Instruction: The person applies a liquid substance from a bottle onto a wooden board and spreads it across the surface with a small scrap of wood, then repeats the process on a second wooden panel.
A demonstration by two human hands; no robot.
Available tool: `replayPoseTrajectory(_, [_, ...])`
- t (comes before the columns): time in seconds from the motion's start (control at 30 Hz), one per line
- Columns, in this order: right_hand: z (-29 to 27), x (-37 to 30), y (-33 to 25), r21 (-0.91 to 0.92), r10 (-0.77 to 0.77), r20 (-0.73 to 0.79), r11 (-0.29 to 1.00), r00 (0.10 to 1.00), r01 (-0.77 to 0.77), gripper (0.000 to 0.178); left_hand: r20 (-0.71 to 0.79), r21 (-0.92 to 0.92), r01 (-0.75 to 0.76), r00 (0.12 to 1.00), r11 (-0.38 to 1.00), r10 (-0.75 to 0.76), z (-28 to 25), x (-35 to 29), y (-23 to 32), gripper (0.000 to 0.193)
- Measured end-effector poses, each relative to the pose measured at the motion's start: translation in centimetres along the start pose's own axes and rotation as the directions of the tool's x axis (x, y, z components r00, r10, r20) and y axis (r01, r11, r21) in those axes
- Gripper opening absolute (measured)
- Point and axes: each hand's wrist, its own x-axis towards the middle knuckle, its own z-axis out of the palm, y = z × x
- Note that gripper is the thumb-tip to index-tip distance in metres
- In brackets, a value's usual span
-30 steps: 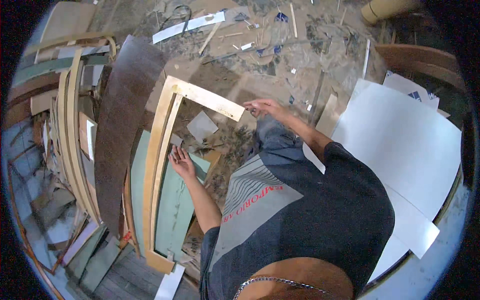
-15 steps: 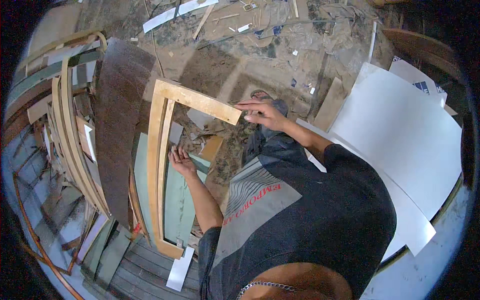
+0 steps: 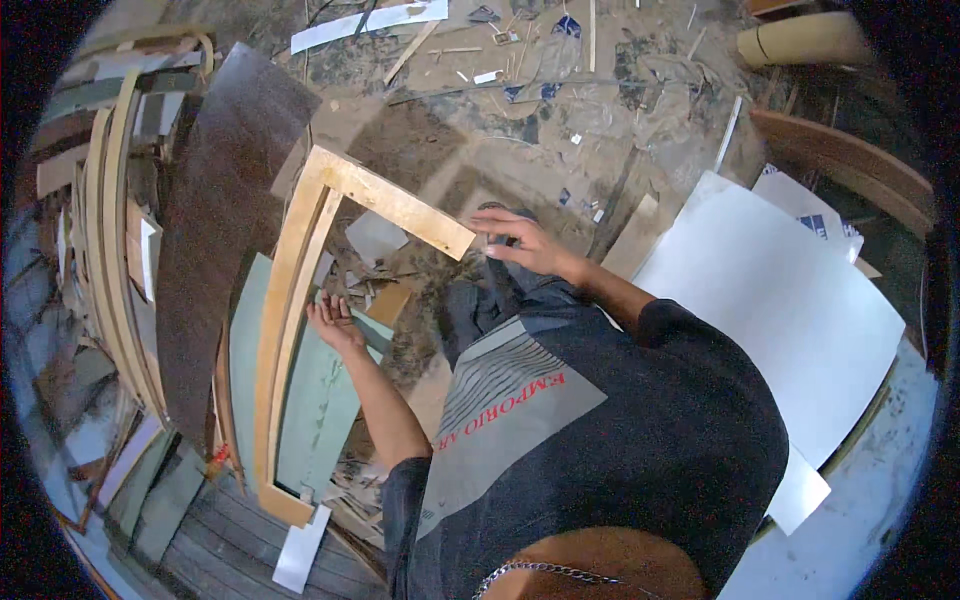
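Note:
A long pale wooden frame (image 3: 274, 350), with a short crosspiece at each end and one side without a bar, stands left of my body. At the far crosspiece's free end, my right hand (image 3: 530, 245) has its stretched fingers and thumb about the corner of the wood. My left hand (image 3: 337, 323) lies palm up inside the frame, fingers apart and lightly bent, fingertips beside the long bar. Whether they press on it cannot be made out. A pale green board (image 3: 320, 410) leans behind the frame. A small white strip (image 3: 301, 550) touches the near crosspiece.
Left of the frame, a wide dark brown board (image 3: 205, 230) leans beside long curved wooden strips (image 3: 115, 220) and stacked offcuts. A big white sheet (image 3: 780, 310) lies on my right. Scraps and plastic film litter the dirty floor (image 3: 550, 100). A tan roll (image 3: 805, 40) is at the far right.
The view has shifted. The near end of the frame and my left hand now appear farther left. My right hand stays at the far crosspiece's end.

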Motion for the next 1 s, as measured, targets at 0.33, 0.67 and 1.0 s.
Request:
replayPoseTrajectory(0.33, [0.2,-1.1,-0.2,0.013,0.060,0.051,0.998,0.997,-0.061,0.052,0.017,-0.020,-0.053,0.998,0.998,0.053,1.2,-1.3,0.4,0.050])
replayPoseTrajectory(0.67, [0.8,1.0,-0.7,-0.298,-0.111,0.008,0.948,0.994,0.108,0.060,0.013,-0.003,-0.025,1.000,1.000,0.025,-0.5,0.2,-0.6,0.046])
replayPoseTrajectory(1.0, [-0.7,0.7,-5.0,-0.885,-0.014,0.257,0.399,0.966,0.241,0.069,0.130,-0.156,0.071,0.990,0.985,-0.051,-0.3,-0.1,0.5,0.042])
